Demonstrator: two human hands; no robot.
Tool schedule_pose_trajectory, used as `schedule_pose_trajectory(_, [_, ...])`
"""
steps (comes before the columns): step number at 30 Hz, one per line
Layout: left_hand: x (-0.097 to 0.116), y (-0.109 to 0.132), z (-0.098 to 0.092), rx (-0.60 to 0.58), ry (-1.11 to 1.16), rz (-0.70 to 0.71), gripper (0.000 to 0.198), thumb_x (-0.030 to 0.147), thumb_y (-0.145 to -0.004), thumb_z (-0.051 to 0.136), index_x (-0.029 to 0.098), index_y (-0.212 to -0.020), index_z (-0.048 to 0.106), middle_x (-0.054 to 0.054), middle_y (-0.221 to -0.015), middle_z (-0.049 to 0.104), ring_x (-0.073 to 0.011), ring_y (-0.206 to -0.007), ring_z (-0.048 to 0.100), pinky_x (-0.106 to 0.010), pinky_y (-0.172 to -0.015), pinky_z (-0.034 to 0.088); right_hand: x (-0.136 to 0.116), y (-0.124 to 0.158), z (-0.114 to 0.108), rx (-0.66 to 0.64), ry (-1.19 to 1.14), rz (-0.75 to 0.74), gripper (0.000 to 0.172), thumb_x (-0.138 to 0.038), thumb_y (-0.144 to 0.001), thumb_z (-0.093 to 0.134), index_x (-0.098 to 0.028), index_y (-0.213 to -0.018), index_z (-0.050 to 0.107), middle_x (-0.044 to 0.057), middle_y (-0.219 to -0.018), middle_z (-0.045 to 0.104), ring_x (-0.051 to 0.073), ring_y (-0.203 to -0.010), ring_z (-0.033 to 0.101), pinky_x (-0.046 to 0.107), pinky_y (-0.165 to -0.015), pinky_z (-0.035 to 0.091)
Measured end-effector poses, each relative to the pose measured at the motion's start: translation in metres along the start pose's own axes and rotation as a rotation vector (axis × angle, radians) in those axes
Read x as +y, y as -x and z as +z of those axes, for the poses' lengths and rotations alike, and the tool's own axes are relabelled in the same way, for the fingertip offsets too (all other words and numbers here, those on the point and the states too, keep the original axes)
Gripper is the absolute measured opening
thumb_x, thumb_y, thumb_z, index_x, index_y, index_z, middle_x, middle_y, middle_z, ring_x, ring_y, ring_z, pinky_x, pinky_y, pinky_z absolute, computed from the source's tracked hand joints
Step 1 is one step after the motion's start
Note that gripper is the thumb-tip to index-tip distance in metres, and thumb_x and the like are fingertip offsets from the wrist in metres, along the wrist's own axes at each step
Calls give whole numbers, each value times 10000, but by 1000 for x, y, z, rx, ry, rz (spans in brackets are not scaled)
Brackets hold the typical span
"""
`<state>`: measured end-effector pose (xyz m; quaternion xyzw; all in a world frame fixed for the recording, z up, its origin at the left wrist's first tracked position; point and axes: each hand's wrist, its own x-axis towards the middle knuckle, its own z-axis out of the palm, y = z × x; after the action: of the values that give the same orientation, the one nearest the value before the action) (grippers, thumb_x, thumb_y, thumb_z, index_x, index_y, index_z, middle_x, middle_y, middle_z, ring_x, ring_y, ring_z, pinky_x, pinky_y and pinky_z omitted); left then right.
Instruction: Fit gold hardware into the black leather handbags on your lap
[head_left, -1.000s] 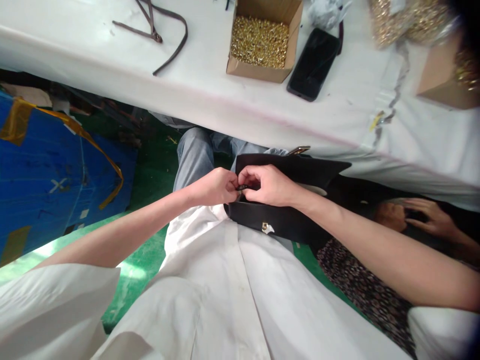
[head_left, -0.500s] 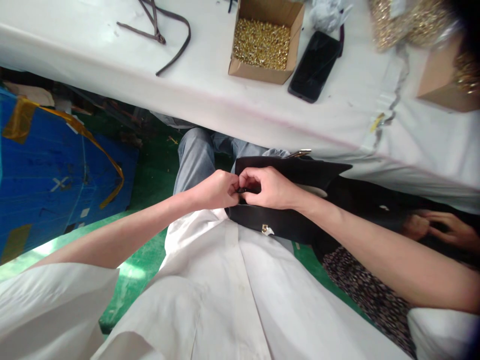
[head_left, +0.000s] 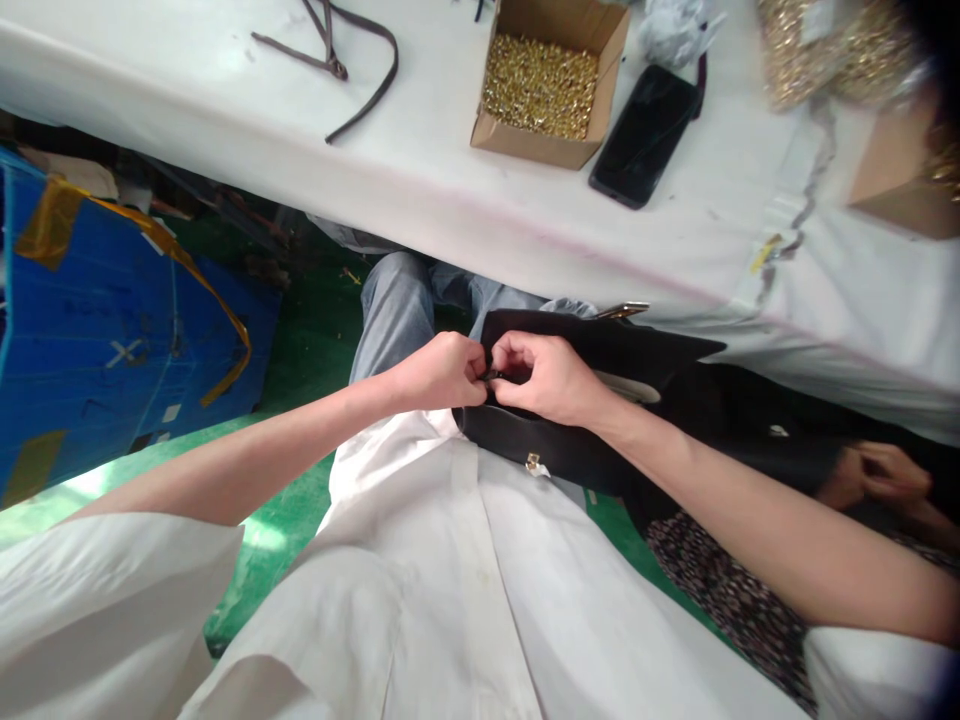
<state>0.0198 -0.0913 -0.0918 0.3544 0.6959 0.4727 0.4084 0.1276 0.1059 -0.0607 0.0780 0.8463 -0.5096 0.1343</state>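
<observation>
A black handbag (head_left: 495,428) lies across my lap, its flap (head_left: 600,335) raised away from me. At the bag's left end, my left hand (head_left: 448,370) is closed, thumb and fingers pinched together. Facing it, my right hand (head_left: 551,378) curls over the bag opening with thumb and fingertips drawn together. Between the fingertips shows a small dark bit, too small to name and partly covered by the fingers. A gold clasp (head_left: 533,462) sits on the bag's front, and a gold metal piece (head_left: 624,310) edges the flap. Something pale (head_left: 634,388) shows inside the opening.
On the white-covered table (head_left: 420,190) are a cardboard box (head_left: 517,142) of gold hardware, a black phone (head_left: 643,135), a dark strap (head_left: 394,70) and bags of gold pieces (head_left: 787,60). A blue bin (head_left: 90,340) stands left. Another person's hands (head_left: 874,475) are at right.
The view has shifted slightly, so the table items appear further right. My hands keep their pinch at the bag's left end with small finger movements. The other person's hands have moved a little.
</observation>
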Motion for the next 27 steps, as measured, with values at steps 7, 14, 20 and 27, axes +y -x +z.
schedule_pose_trajectory(7, [0,0,-4,-7,-1,-15,90,205,-692,742,161,-693,664,57,-613,568,-108,-597,459,-239,-468,305,-7,4,1,-4,4,2,190,-229,-793,806,-217,-882,639,-8,-833,687,178,-776,655,298,-712,516])
schedule_pose_trajectory(14, [3,2,-5,-53,105,-64,58,175,-689,721,180,-696,664,55,-591,581,-107,-540,521,-229,-444,279,-4,4,3,1,-10,23,171,-234,-787,812,-210,-851,655,-19,-819,689,166,-772,654,281,-712,517])
schedule_pose_trajectory(20, [1,6,-6,-70,161,-68,66,160,-703,707,186,-717,648,47,-608,608,-113,-532,562,-222,-437,268,-5,1,4,-10,-27,50,153,-225,-766,816,-201,-842,685,-12,-815,705,171,-765,660,287,-703,507])
schedule_pose_trajectory(27, [2,8,-8,-86,203,-77,65,164,-715,713,181,-720,651,46,-610,612,-108,-527,551,-224,-442,254,-1,0,2,-43,-46,90,172,-223,-751,819,-200,-856,685,-11,-828,699,168,-770,650,279,-677,475])
